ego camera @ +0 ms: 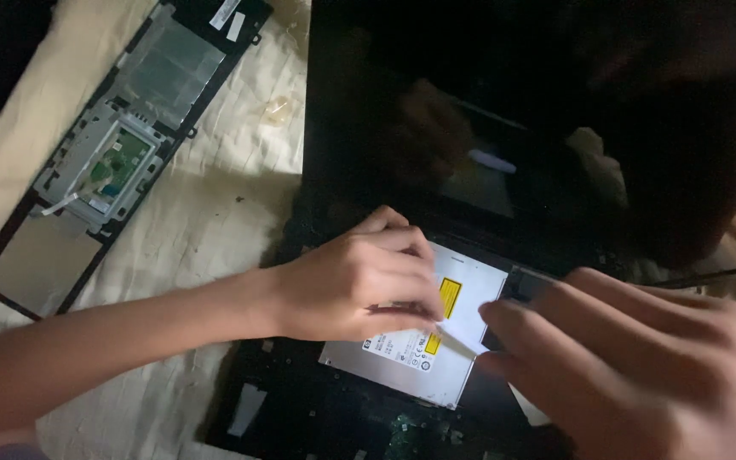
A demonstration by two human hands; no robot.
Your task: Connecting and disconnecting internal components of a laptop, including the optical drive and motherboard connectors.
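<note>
Centrally, left hand (359, 285) curled, fingertips pinching thin white strip (462, 339) on silver drive (423, 353) beside yellow rectangular label (448, 297); right hand (649, 358) spread flat, empty.

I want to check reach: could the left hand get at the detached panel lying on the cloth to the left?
Probably yes. The left hand rests on the silver drive, and the detached panel lies uncovered on the cloth, with only bare cloth between them.

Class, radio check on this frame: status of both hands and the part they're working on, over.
Left hand resting on silver optical drive, fingers curled. Right hand open, fingertips at drive's right edge. Drive sits in opened black laptop base. Detached palmrest panel lies left, apart.
</note>
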